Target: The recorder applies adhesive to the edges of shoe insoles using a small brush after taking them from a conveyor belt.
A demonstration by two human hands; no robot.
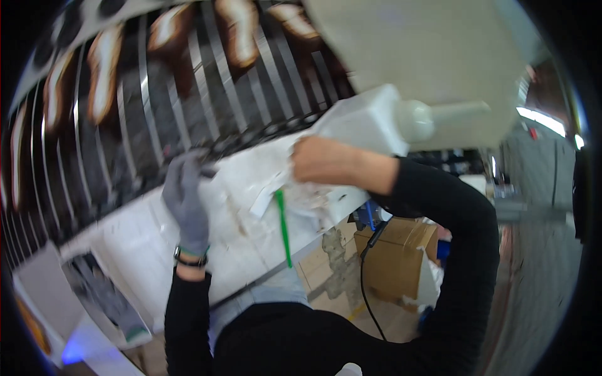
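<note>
My left hand (186,197), in a grey glove with a dark band at the wrist, is over the white work surface (128,241) beside the conveyor edge. Its fingers look stretched and apart, with nothing seen between them. My bare right hand (316,160) is closed, knuckles up, just left of a white bottle (370,119) with a long pale nozzle; whatever it may hold is hidden. Below that hand lie a slim green stick-like tool (283,229) and a small flat white piece (262,202). Dried smears mark the surface around them.
A dark slatted conveyor (157,119) runs along the far side, carrying several brown, sole-shaped pieces (105,75) with pale centres. An open box (103,291) with grey gloves stands at the near left. A cardboard box (395,257) and black cable (364,288) are below right.
</note>
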